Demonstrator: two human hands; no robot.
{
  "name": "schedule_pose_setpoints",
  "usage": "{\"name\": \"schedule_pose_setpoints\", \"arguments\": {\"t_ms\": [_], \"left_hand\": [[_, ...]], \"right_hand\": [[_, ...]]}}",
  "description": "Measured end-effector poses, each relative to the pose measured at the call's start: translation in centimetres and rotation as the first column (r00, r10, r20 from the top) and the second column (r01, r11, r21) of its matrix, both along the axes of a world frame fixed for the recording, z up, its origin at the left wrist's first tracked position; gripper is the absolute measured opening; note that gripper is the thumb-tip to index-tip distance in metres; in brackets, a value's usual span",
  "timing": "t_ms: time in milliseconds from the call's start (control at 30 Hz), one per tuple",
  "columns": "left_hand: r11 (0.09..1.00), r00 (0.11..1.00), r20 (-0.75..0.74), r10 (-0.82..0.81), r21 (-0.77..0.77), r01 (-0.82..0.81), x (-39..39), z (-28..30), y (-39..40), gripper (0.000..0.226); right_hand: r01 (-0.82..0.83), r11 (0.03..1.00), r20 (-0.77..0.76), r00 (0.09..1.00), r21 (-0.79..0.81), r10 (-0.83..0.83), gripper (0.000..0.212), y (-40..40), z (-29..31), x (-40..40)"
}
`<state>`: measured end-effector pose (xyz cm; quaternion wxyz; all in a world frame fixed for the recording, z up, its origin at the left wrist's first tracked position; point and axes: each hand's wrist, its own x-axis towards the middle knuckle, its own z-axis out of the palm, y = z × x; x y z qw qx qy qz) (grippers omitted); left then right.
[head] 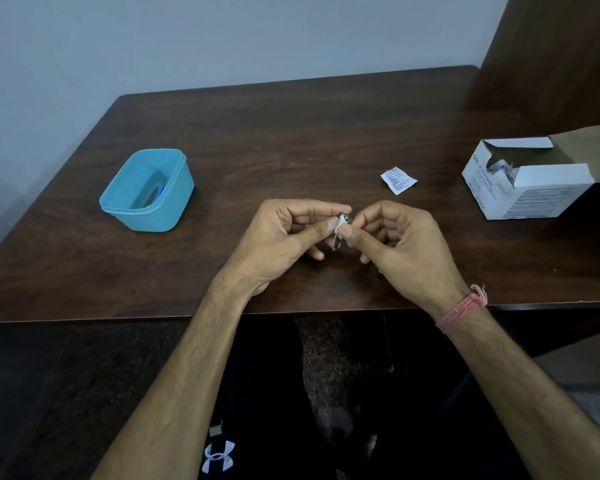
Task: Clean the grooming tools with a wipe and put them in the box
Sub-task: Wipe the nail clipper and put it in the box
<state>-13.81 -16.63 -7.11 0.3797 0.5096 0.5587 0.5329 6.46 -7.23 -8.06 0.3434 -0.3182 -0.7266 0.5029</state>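
— Starting big: why is the table (291, 133) laid out with things at both ends?

— My guess is it keeps the middle free for the hands. The carton (520, 181) of wipes stands open at the right edge, its mouth turned toward the person, so a sachet is easy to draw out. The box (146, 190) sits well apart on the left, lid off, ready to take whatever is finished. Something blue already lies inside it, likely a tool done earlier, though it's too small to name.

— And the hands?

— Both meet over the near middle of the table, raised off the wood. The left hand (281, 237) pinches a small metal tool (336, 242), probably a nail clipper, between thumb and forefinger; that grip steadies it. The right hand (406, 240) has its grip closed on a bit of white wipe (343, 221), pressed against the tool's upper end. One hand anchors, the other rubs, I'd say.

— So the tool isn't in the box yet.

— No, it's between the fingertips, being cleaned.

— The little white square beyond them?

— A sachet (398, 180), lying flat near the hands; whether it's torn open I can't tell.
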Motion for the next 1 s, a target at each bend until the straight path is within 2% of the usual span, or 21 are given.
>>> {"name": "schedule_pose_setpoints", "arguments": {"t_ms": [133,367,533,700,900,1000], "left_hand": [[1.000,0.999,0.033,0.000,0.013,0.000,-0.06,0.15,-0.10,0.025],[1.000,0.999,0.044,-0.015,0.012,0.015,0.12,0.27,-0.11,0.030],[1.000,0.999,0.049,-0.023,0.004,0.023,0.14,0.31,-0.11,0.027],[1.000,0.999,0.044,-0.018,0.016,0.017,0.20,0.31,-0.05,0.028],[1.000,1.000,0.031,-0.003,0.006,0.003,0.25,0.18,0.04,0.024],[1.000,0.999,0.047,-0.001,0.007,0.001,0.28,0.19,0.07,0.023]], "right_hand": [[-0.060,0.998,0.023,0.998,0.024,0.060,0.019,-0.04,-0.18,0.05],[0.009,1.000,-0.013,1.000,0.009,-0.009,0.015,-0.07,0.08,0.04],[-0.054,0.998,0.024,0.998,0.037,0.053,0.018,-0.16,-0.23,0.06],[0.007,1.000,-0.007,1.000,0.020,-0.007,0.016,-0.18,-0.06,0.02],[-0.058,0.998,0.005,0.998,0.029,0.058,0.017,-0.12,-0.21,0.05],[-0.026,1.000,-0.017,1.000,0.014,0.026,0.016,-0.14,-0.05,0.08]]}}
